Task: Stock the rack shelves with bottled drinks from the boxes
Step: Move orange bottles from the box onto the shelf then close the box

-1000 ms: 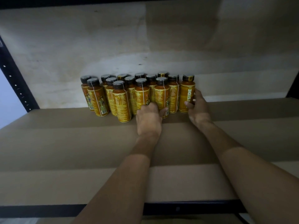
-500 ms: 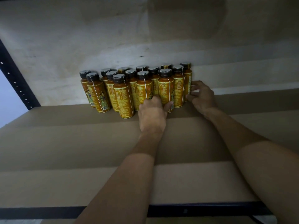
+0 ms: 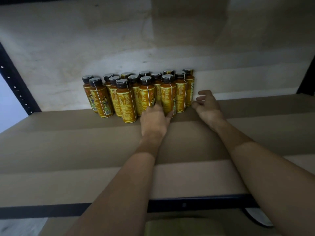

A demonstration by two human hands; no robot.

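You're looking at smooth, plastic-looking bottles (image 3: 126, 103), and their gold labels (image 3: 167, 97) are glossy, catching what little light there is. The caps (image 3: 122, 83) are dark and duller, close to matt. Under them the shelf (image 3: 68, 150) is a flat brown board, matt with no sheen, like fibreboard or card. Behind, the pale board (image 3: 85, 40) looks like raw wood, rough and blotchy, unvarnished. At your left the upright (image 3: 17, 86) is black painted metal, punched with holes. The front rail (image 3: 196, 202) is the same dark metal, slightly satin.
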